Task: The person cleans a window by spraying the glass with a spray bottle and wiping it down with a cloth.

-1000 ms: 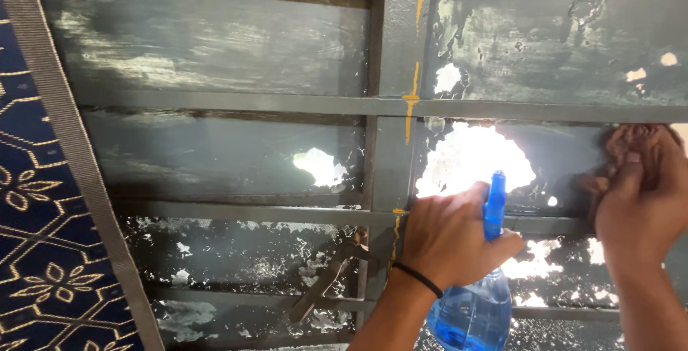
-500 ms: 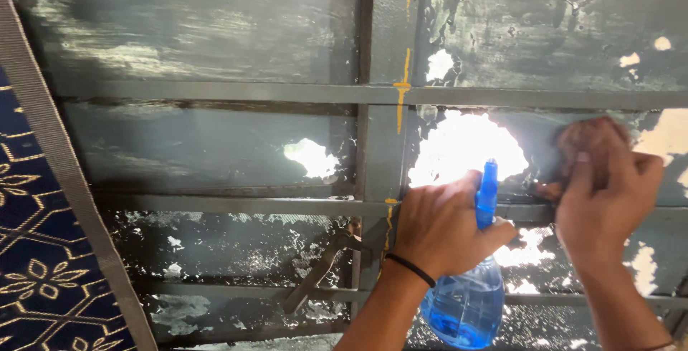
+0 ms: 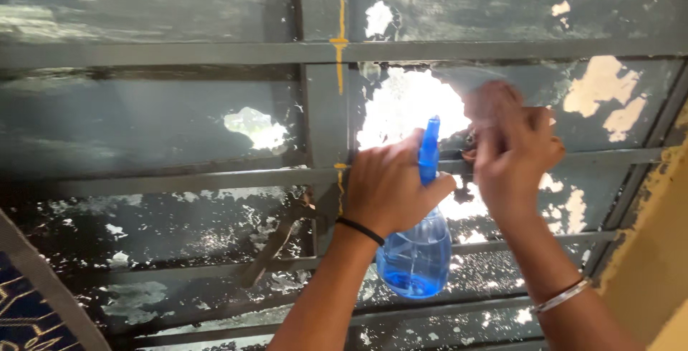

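1. Left hand (image 3: 390, 190), centre frame: fingers wrapped round the neck of a blue spray bottle (image 3: 419, 254), nozzle up, kept ready beside the wiped spot.
2. Right hand (image 3: 512, 154), right of centre: closed on a dark cloth (image 3: 469, 152), mostly hidden, pressed to the painted window pane (image 3: 631, 100).
3. Grey window bars (image 3: 179, 54) cross the glass, obstructing wiping; a latch (image 3: 276, 240) sits lower centre.

Spray bottle (image 3: 417, 258) translucent glossy plastic; window panes (image 3: 158, 129) flaking matt paint.
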